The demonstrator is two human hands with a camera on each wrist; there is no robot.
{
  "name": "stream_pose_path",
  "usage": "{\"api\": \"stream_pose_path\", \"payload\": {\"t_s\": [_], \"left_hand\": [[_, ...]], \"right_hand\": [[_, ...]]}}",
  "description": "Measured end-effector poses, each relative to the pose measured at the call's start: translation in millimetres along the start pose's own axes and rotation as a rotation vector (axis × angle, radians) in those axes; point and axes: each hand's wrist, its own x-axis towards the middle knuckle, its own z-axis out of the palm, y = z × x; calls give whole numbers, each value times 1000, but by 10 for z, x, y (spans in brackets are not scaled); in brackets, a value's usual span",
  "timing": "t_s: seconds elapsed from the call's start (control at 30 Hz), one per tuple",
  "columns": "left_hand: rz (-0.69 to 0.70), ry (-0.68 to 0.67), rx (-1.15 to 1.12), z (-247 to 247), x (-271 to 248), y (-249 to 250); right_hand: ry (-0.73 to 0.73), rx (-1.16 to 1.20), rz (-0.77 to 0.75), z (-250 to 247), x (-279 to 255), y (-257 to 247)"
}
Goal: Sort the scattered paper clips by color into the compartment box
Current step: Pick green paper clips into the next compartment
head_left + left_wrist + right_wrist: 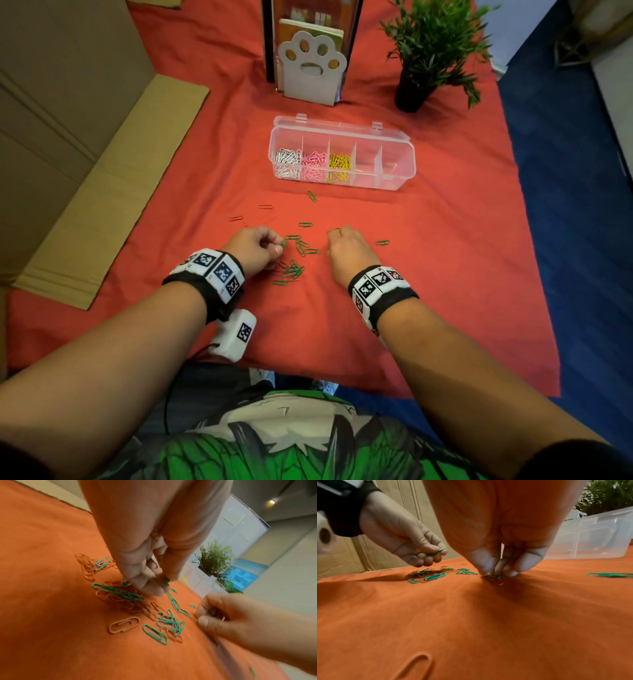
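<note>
The clear compartment box (397, 178) stands open at the far middle of the red cloth (428, 291). Its three left cells hold white, pink and yellow clips. Green and red paper clips (291, 270) lie mixed in a loose pile between my hands, with strays around it. My left hand (270, 245) hovers over the pile and pinches a green clip (436, 552) between thumb and fingers. My right hand (337, 240) is to the right of the pile. Its fingertips (508, 572) press down on the cloth and pinch a small bunch of green clips (495, 576).
A cardboard box (68, 137) with its flap down fills the left side. A white paw-shaped bookend (311, 68) and a potted plant (431, 51) stand behind the compartment box. Single green clips (382, 243) lie to the right. Blue floor (582, 240) borders the cloth's right edge.
</note>
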Motion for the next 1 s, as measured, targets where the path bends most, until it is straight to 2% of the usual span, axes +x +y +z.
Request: {"api": "stream_pose_path", "payload": {"t_s": [0.1,0.23,0.37,0.47,0.5,0.57,0.7,0.77,0.87,1.0], "left_hand": [[-102,-6,-248,-17,-31,33],[-205,-79,-404,-48,-57,89],[-294,-90,-521,-51,-57,149],[-245,-41,-404,27,-43,120],[-217,-19,-331,57,-25,93],[-87,25,-30,99,32,28],[182,81,625,136,73,99],[287,102,764,159,116,163],[345,53,866,195,175,180],[357,23,961,235,198,166]], "right_hand": [[-14,16,6,21,-25,-65],[-37,118,25,44,35,-99],[-22,498,138,-71,120,-106],[-83,951,321,-141,178,-125],[-82,989,344,-147,195,-117],[-68,867,295,-147,219,-97],[-3,402,115,-28,172,-126],[24,236,18,54,122,-174],[60,76,-66,133,60,-231],[30,9,-38,129,-10,-185]]}}
